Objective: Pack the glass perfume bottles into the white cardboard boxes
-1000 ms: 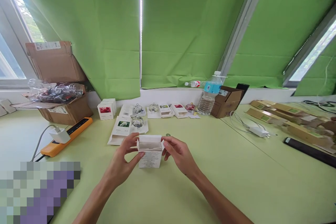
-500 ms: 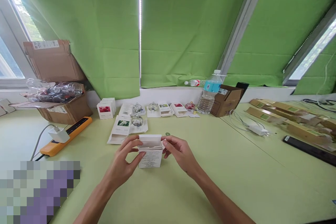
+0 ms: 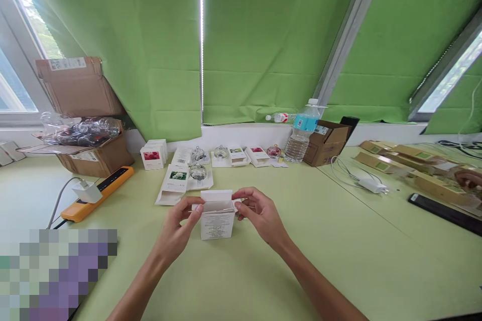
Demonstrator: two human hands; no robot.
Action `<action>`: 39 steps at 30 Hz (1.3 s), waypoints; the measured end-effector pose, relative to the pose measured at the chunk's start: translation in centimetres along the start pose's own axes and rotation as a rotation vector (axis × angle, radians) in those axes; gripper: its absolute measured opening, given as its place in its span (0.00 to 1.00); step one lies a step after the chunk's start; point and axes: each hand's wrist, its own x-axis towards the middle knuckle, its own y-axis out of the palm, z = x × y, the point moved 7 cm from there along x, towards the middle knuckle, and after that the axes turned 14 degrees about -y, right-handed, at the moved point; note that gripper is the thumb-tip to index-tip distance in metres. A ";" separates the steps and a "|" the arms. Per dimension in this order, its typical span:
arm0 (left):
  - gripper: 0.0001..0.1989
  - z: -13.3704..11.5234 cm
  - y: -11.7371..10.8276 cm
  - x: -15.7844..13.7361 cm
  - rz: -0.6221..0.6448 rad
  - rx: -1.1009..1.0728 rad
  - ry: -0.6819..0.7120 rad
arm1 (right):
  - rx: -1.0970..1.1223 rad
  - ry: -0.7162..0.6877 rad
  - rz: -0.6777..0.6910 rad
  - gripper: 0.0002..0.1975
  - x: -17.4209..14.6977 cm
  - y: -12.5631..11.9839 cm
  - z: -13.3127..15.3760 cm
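A small white carton (image 3: 217,226) stands upright on the table before me, its top open and its back flap raised. Lines of fine print cover the side facing me. My left hand (image 3: 179,226) pinches the carton's left side flap between thumb and fingers. At the opposite top edge, my right hand (image 3: 261,216) has thumb and forefinger closed around the right side flap; its other fingers curl behind, partly hidden. Just beyond lie an opened flat carton with a flower picture (image 3: 176,180) and a clear glass ornament (image 3: 198,172) on white card.
Several small flower-print boxes (image 3: 152,157) stand together at the back. A large water bottle (image 3: 300,135) is beside a brown carton (image 3: 324,145). An orange power strip (image 3: 96,194) lies left; a charger (image 3: 372,185) and black phone-like slab (image 3: 444,214) lie right. Another person's hand (image 3: 470,178) reaches among tan boxes.
My left thumb has moved up from the carton's front to its left flap. My right forefinger has lifted over the right corner. Another person's hand has appeared at the far right.
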 end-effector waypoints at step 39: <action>0.22 -0.5 0.7 -0.4 0.173 -0.101 -0.110 | -0.100 0.015 0.173 0.23 -0.3 0.8 0.7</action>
